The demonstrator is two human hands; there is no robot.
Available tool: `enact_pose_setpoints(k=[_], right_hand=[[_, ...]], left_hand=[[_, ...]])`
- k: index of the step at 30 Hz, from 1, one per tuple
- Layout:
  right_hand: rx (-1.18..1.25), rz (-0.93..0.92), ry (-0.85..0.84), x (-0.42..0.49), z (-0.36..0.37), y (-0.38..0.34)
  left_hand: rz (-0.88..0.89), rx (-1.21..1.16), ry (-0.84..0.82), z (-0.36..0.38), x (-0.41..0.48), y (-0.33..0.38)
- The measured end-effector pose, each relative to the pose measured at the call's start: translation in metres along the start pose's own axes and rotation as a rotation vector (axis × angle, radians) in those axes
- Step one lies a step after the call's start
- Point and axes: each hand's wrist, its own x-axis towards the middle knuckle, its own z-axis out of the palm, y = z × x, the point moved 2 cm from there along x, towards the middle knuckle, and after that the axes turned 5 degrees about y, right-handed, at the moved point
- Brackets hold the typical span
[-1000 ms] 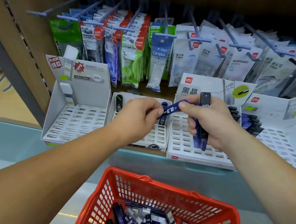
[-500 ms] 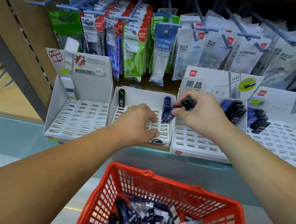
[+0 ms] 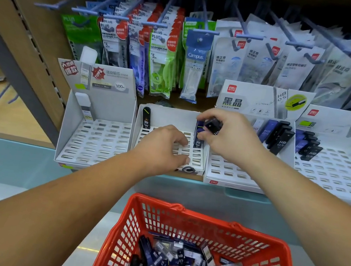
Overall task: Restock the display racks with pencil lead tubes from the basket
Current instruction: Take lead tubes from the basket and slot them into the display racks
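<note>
Restocking was mostly unfinished.
Right hand pinched a black tube over the middle rack, left hand rested loosely curled on it; basket below held many tubes.

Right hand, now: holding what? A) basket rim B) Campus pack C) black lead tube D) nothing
C: the right hand pinches a black tube over the middle rack.

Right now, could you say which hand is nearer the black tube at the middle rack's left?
Left. Left hand: just right of the black tube; right hand: farther right.
</note>
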Motion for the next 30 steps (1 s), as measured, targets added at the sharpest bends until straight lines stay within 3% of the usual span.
enact_pose_setpoints(k=[6,9,11,13,16,19,24,30], right_hand=[[0.077,0.063,0.017,0.002,-0.001,0.003],[0.440,0.286,0.073,0.001,-0.011,-0.002],[0.821,0.456,0.063,-0.001,-0.019,-0.007],[1.058,0.508,0.010,-0.003,-0.022,-0.017],[1.260,0.552,0.006,-0.010,-0.020,-0.039],[1.304,0.599,0.108,-0.019,-0.017,-0.056],[1.076,0.640,0.210,-0.032,-0.015,-0.063],[1.169,0.571,0.259,-0.051,-0.006,-0.066]], left_hand=[[-0.016,-0.012,-0.033,-0.004,-0.003,0.003],[-0.035,-0.051,-0.005,-0.011,-0.006,0.010],[-0.084,-0.227,0.054,-0.019,-0.010,0.021],[-0.172,-0.555,-0.013,-0.024,-0.018,0.037],[-0.244,-0.907,-0.262,-0.022,-0.032,0.060],[-0.249,-1.098,-0.352,-0.023,-0.040,0.070],[-0.116,-0.854,-0.285,-0.029,-0.046,0.069],[-0.032,-0.731,-0.309,-0.033,-0.046,0.063]])
